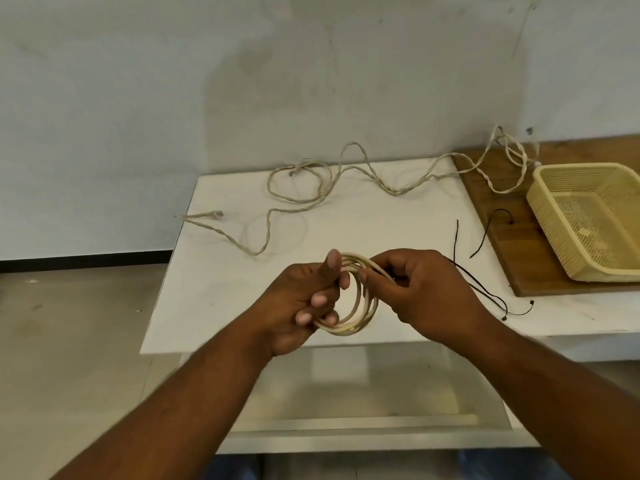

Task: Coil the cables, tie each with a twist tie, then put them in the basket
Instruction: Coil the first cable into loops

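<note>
Here both hands grip one coiled cable [360, 306] above the white table [214, 292] — left hand [301, 306] curled round its loops, right hand [422, 289] pinching its top.

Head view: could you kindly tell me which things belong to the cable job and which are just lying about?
Job: coiled cable, gripped by left hand and right hand; loose cable; twist ties; basket.
Lying about: white table; wooden board under the basket.
</note>
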